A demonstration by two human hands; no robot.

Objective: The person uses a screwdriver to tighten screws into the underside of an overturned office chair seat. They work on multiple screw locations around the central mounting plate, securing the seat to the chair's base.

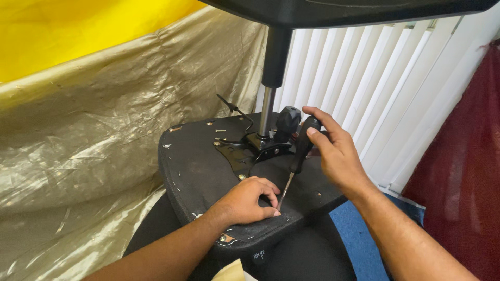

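Gold plastic sheeting (104,119) hangs behind on the left, white vertical blinds (375,88) on the right, and blue floor (359,239) shows below. Between them an office chair lies upturned, its seat underside (200,174), covered in black fabric, facing up with the chrome post (267,110) rising from a black metal plate (237,153) bolted at the middle. A round black knob (287,120) sits just beside the post.

The right hand (336,151) has its grip closed round the black handle of a screwdriver (298,156), thumb laid along the top. The shaft slants down and left, its tip meeting the fabric near the front edge of the seat. The left hand (250,202) rests flat on the fabric, forefinger and thumb pinched together at the tip; whether they hold a staple is too small to tell. Small staples (229,238) dot the rim of the seat.

The screwdriver looks light and stiff, and its handle gives a sure hold; the thin tip could slip on the cloth toward the nearby fingers. The seat seems heavy and rigid under a soft, tearable cover, best steadied by pressing down near the working point.
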